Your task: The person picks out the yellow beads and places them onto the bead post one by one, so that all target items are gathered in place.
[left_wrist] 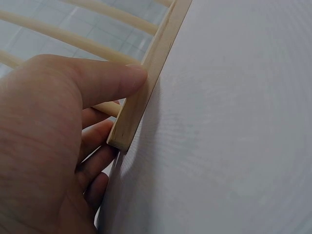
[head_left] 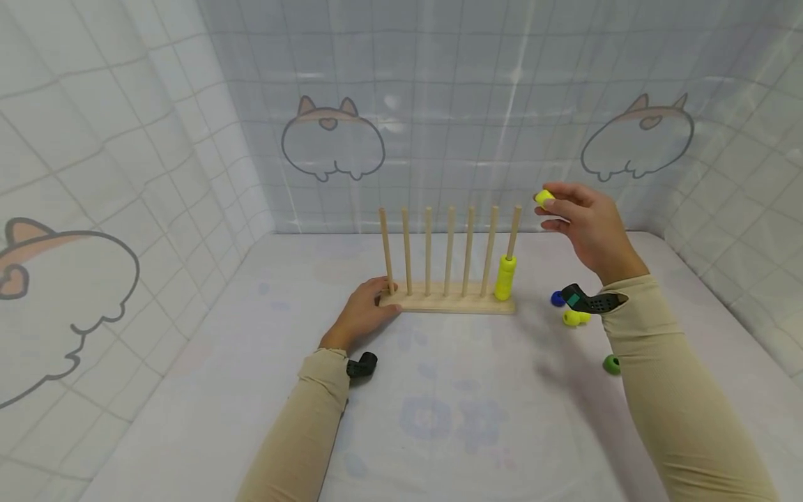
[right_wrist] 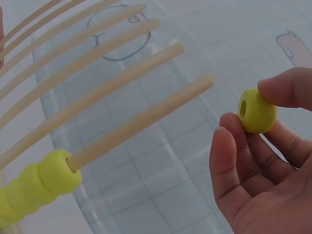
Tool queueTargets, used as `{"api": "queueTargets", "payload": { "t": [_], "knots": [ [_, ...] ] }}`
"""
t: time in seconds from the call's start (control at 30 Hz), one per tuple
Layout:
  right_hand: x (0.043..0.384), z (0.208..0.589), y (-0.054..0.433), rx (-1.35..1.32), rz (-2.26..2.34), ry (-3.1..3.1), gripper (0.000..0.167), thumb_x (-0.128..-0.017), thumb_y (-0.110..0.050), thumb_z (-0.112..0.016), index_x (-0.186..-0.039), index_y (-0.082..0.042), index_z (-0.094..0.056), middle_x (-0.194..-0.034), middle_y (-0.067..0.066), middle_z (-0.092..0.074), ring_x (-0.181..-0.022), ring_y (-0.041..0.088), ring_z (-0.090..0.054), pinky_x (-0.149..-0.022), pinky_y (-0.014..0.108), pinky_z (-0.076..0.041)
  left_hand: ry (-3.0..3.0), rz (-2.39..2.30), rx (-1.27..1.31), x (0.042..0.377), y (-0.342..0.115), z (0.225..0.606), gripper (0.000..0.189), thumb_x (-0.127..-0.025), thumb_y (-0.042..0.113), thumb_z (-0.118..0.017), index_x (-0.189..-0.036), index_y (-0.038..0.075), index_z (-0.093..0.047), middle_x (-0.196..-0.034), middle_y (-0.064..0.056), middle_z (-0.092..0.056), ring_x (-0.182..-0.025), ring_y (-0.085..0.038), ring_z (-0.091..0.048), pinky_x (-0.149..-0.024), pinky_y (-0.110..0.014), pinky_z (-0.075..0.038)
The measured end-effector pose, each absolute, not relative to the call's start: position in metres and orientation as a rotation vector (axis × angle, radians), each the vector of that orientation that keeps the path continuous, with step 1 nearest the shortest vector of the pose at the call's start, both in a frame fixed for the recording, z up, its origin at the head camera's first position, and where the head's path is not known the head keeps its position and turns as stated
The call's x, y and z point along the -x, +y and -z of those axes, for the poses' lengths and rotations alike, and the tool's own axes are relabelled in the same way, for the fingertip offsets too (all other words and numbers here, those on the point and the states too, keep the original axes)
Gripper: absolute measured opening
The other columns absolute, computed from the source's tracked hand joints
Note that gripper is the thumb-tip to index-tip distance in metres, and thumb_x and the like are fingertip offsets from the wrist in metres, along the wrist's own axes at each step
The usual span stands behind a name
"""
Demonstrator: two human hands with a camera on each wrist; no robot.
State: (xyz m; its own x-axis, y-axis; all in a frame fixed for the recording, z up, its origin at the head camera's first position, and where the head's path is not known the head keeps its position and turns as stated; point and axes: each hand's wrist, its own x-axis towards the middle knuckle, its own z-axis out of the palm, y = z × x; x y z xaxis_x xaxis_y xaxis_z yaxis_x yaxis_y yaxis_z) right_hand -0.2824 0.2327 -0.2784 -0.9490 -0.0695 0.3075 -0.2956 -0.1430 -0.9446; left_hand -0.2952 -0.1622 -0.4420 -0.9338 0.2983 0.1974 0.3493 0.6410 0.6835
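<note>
A wooden peg rack (head_left: 453,302) with several upright pegs stands on the table. Its rightmost peg (right_wrist: 141,123) carries a stack of yellow beads (head_left: 505,279); the upper part of that peg is bare. My left hand (head_left: 364,310) grips the left end of the base, thumb on the front edge in the left wrist view and fingers behind. My right hand (head_left: 590,226) pinches a single yellow bead (right_wrist: 258,111) between thumb and fingers. This bead is held up to the right of the rightmost peg's tip, apart from it, with its hole facing the peg in the right wrist view.
On the table under the right forearm lie a blue bead (head_left: 557,298), yellow beads (head_left: 571,318) and a green bead (head_left: 612,364), partly hidden by the sleeve and wrist camera. Tiled-pattern sheeting (head_left: 452,139) rises behind and on both sides.
</note>
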Motion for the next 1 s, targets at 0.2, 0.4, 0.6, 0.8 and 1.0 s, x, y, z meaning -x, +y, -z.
{"api": "queueTargets", "payload": {
  "t": [0.2,0.4,0.6,0.8,1.0],
  "knots": [
    [0.285,0.274,0.226,-0.444,-2.189,-1.971,0.036,-0.092,-0.009,-0.074,-0.125,-0.001,-0.063,-0.110,0.007,-0.064,-0.100,0.021,-0.063,-0.077,0.025,-0.056,-2.793,1.181,0.528,0.295,-0.162,0.441,0.040,-0.090,0.024,-0.075,-0.126,0.011,-0.064,-0.149,-0.011,-0.048,-0.138,-0.032,-0.042,-0.113,-0.046,-0.035],
    [0.285,0.273,0.220,-0.466,-2.137,-2.018,0.032,-0.093,-0.007,-0.070,-0.124,-0.001,-0.063,-0.111,0.006,-0.065,-0.098,0.019,-0.064,-0.075,0.024,-0.056,-2.803,1.174,0.520,0.294,-0.161,0.440,0.039,-0.090,0.024,-0.074,-0.126,0.012,-0.064,-0.150,-0.012,-0.048,-0.140,-0.032,-0.041,-0.114,-0.046,-0.034],
    [0.288,0.273,0.217,-0.468,-2.107,-2.063,0.033,-0.095,-0.008,-0.069,-0.126,-0.001,-0.062,-0.114,0.006,-0.065,-0.102,0.023,-0.063,-0.075,0.023,-0.055,-2.815,1.184,0.513,0.293,-0.161,0.439,0.041,-0.090,0.025,-0.073,-0.128,0.011,-0.064,-0.152,-0.012,-0.046,-0.142,-0.033,-0.038,-0.116,-0.048,-0.030],
    [0.290,0.273,0.216,-0.470,-2.056,-2.120,0.038,-0.094,-0.013,-0.072,-0.128,-0.001,-0.061,-0.116,0.007,-0.063,-0.101,0.021,-0.063,-0.077,0.022,-0.055,-2.836,1.178,0.495,0.294,-0.163,0.441,0.043,-0.091,0.030,-0.072,-0.131,0.015,-0.063,-0.154,-0.009,-0.043,-0.143,-0.032,-0.034,-0.116,-0.050,-0.027],
    [0.291,0.273,0.215,-0.471,-2.008,-2.187,0.039,-0.093,-0.015,-0.073,-0.128,-0.001,-0.062,-0.115,0.007,-0.065,-0.101,0.019,-0.062,-0.079,0.023,-0.055,-2.831,1.173,0.505,0.292,-0.162,0.440,0.043,-0.092,0.030,-0.071,-0.131,0.015,-0.063,-0.153,-0.009,-0.044,-0.143,-0.033,-0.035,-0.116,-0.051,-0.029]
  ]
}}
